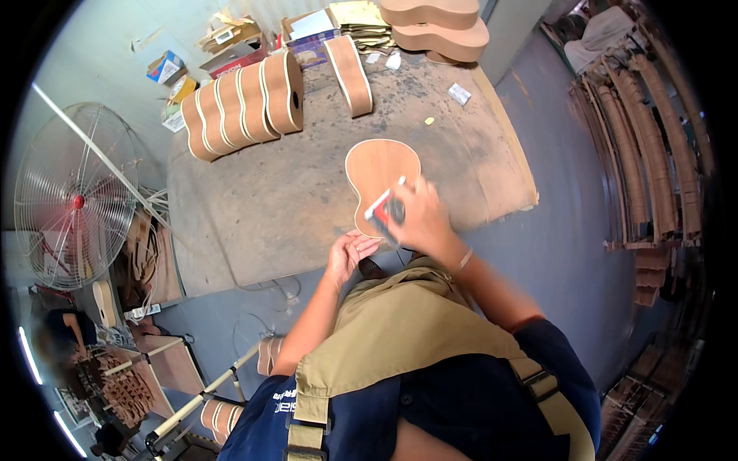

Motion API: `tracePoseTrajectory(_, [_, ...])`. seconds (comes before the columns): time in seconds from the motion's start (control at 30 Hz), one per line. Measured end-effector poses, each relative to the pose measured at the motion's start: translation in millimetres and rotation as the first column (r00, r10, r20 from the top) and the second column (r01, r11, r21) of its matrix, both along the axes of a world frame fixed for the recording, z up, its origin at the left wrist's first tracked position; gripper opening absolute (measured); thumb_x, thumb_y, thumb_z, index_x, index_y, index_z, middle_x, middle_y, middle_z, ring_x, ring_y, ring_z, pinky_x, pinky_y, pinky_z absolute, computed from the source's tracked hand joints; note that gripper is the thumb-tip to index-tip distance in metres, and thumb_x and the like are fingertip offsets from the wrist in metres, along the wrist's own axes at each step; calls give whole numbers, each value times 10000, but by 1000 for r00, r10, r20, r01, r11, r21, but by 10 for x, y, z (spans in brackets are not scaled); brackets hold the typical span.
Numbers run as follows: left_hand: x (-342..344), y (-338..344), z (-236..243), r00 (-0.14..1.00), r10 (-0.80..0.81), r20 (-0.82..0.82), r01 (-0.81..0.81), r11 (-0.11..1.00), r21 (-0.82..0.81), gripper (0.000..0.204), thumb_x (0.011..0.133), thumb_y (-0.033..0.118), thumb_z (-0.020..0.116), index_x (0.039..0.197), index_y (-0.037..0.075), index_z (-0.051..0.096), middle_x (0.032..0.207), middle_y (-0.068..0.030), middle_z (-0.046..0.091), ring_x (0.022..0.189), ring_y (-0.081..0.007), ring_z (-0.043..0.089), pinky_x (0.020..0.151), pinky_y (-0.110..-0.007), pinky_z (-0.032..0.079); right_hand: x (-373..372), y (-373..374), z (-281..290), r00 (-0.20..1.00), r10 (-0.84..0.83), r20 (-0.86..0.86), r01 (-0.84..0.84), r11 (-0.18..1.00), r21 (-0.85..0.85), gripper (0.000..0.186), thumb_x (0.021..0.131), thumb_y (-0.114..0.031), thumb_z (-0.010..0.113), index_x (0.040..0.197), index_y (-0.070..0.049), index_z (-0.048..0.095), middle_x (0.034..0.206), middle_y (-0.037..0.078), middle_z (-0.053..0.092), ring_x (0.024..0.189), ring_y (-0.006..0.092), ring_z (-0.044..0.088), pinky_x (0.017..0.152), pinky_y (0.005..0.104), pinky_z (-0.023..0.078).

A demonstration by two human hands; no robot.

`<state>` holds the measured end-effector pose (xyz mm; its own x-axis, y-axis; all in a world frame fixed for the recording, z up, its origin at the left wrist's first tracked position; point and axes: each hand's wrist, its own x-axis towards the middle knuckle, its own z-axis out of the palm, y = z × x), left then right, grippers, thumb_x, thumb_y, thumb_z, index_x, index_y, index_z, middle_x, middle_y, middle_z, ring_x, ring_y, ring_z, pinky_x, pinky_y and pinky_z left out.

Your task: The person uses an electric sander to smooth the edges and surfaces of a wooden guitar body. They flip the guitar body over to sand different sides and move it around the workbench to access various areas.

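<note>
My right hand (423, 215) is closed around a small red and dark hand tool with a white strip along one side (378, 209), blurred, gripped between thumb and fingers. It is over the near, narrower half of a light brown wooden body shaped like a small guitar, edged in cream (382, 165); I cannot tell whether the tool touches the wood. That body lies flat close to the near edge of the worn brown bench (254, 230), its wider end toward the far edge. My left hand (355, 252) is palm up with fingers extended at the body's near end; I cannot tell how far the fingertips reach beneath it.

Toward the bench's far left corner, a row of brown, cream-edged wooden bodies (242, 107) stands on edge, packed side by side. Just right of them, a single similar body (350, 77) also stands on edge. Plain tan guitar-shaped pieces (438, 38) are stacked flat at the far right corner. A small whitish packet (459, 94) lies near the right edge, with a yellow scrap (430, 121) to its left, nearer me.
</note>
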<state>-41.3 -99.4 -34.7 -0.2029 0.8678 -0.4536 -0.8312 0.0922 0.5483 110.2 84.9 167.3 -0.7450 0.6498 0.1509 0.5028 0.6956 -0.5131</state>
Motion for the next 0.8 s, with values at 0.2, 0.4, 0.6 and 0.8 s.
tracePoseTrajectory(0.2, [70,173,382,998,62,-5,-62,991,-121,779,1107,674,507,1274,-67,680,1185,-256,788,1166,-334,782,1015,-471,645,-191,586,-40,987,-162,-21,162,987,13,472,811,-283,883,1227,-186,683,1184,175,605,1103,432,646,845,546,594])
tracePoseTrajectory(0.4, [178,316,402,970,12,-242,-110,913,-394,538,998,533,809,1077,14,693,969,-147,763,955,-262,813,845,-398,701,564,-279,34,998,-50,36,54,992,-116,459,780,-197,885,1186,-153,675,1111,153,566,1048,392,620,834,522,554])
tracePoseTrajectory(0.6, [130,349,434,980,39,-196,-108,928,-356,473,995,466,831,1031,4,736,926,-163,784,833,-249,817,812,-366,707,355,65,14,991,-130,-31,123,978,-166,443,774,-174,891,1156,-141,670,1097,138,563,1031,376,615,850,508,538])
tracePoseTrajectory(0.8, [109,287,430,983,30,-183,-95,928,-359,459,1022,421,806,1110,-21,720,961,-191,795,881,-283,824,848,-389,705,316,-43,33,998,-63,7,63,994,-88,447,771,-193,898,1151,-133,670,1098,146,572,1037,385,616,845,511,544])
